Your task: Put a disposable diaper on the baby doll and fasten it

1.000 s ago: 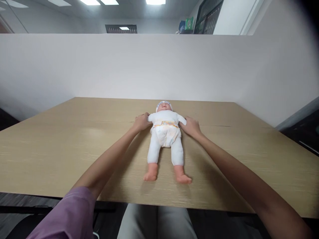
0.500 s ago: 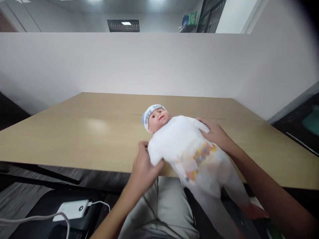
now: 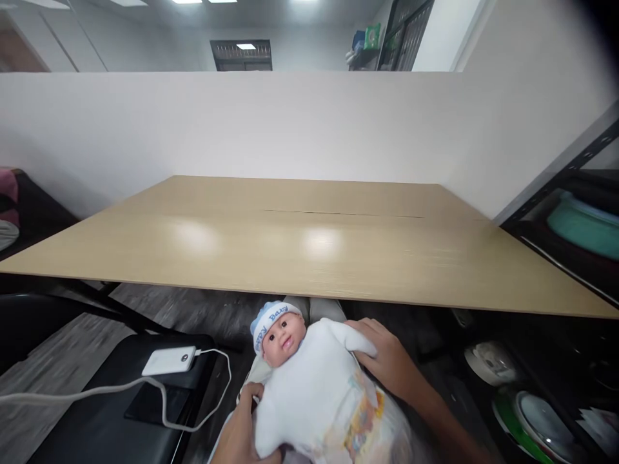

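Note:
A baby doll (image 3: 314,386) in a white outfit, with a diaper (image 3: 363,419) on it and a blue-and-white cap (image 3: 271,322), lies face up across my lap. Its head points to the upper left. My left hand (image 3: 249,419) grips the doll's arm and side at the lower left, fingers partly hidden behind it. On the other side my right hand (image 3: 382,354) holds the doll's other arm near the sleeve. The doll's legs are out of view below the frame edge.
A wooden table (image 3: 242,245) stretches ahead, its front edge just beyond the doll's head. At left, a white power bank (image 3: 169,361) with a cable rests on a black chair (image 3: 120,412). Shelves at right hold a teal basin (image 3: 587,222) and a glass lid (image 3: 544,415).
Both hands have brought the doll back from over the table edge, down onto my lap. The view has shifted, so more of the chair and the shelves shows.

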Motion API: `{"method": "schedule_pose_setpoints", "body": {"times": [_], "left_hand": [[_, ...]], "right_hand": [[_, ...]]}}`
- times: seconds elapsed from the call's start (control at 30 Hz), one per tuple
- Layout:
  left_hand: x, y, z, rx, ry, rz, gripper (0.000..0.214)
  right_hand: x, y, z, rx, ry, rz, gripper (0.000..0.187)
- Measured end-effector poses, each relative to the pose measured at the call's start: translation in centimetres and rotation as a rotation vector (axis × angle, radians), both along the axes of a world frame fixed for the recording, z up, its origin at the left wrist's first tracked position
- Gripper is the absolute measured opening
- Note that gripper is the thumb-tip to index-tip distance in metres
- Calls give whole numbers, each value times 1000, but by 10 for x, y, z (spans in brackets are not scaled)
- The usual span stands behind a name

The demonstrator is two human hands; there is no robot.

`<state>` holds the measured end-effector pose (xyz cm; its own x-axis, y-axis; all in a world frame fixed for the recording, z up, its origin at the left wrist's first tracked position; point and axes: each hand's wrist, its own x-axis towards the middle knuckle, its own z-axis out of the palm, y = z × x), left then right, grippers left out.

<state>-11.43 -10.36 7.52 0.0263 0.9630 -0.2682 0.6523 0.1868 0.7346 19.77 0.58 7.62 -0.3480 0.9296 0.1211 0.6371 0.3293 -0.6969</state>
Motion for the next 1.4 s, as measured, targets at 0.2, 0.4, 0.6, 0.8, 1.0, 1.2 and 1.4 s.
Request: {"method": "schedule_pose_setpoints", "body": {"times": [0.2,0.4,0.6,0.8,1.0,1.2,1.4], "left_hand": [[-12,10,-47,-63,158,-124,50],[-5,29,-15,68,588,-326,53],[55,80,15,341,101,-701,35],[77,97,-24,299,-162,-730,19],[72,90,-20,296,-297,-688,14],[54,77,-3,263,-328,-672,17],[48,70,5,200,-269,-664,23]], "right_hand": [[-2,16,-67,-144,-4,-24,36],[10,-17,-65,-379,192,-69,32],[0,-27,-59,-318,203,-100,30],[14,-10,-89,-230,135,-144,31],[23,1,-90,-180,109,-173,36],[-19,-16,-33,-208,224,187,31],[-26,-16,-24,-180,211,221,25]]}}
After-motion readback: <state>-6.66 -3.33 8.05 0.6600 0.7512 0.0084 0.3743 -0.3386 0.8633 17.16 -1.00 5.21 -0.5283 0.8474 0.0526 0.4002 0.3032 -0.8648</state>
